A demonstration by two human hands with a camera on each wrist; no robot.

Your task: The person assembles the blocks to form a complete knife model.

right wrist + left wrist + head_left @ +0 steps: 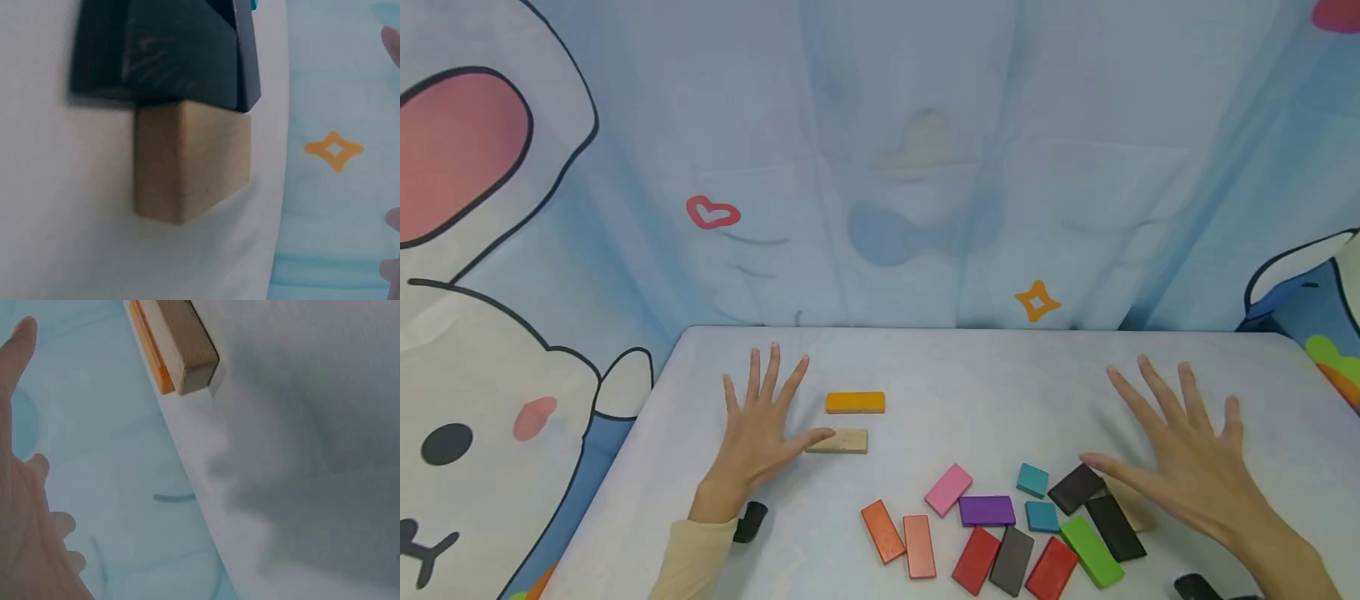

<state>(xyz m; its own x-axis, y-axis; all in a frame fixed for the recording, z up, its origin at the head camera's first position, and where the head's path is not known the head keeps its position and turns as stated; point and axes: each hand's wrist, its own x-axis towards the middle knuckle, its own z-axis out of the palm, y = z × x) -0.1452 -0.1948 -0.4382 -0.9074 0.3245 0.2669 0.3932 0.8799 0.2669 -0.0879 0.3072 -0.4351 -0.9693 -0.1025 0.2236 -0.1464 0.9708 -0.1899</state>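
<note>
My left hand (758, 433) is spread with straight fingers over the table's left side, its thumb overlapping the end of a plain wooden block (842, 442) in the head view. Behind that block lies a yellow-orange block (855, 403). The left wrist view shows the wooden block (187, 350) beside the orange one (150, 350), apart from the hand (28, 531). My right hand (1195, 462), fingers spread and holding nothing, is over the right side, nearest to black blocks (1116, 527) and a wooden block (1131, 504), which the right wrist view shows too (200, 162).
Front centre to right lie a pink block (948, 490), a purple block (987, 511), orange (883, 532) and salmon (920, 547) blocks, red (976, 561), grey (1012, 562), teal (1033, 481) and green (1092, 552) ones. A printed curtain (880, 250) hangs behind the table (985, 367).
</note>
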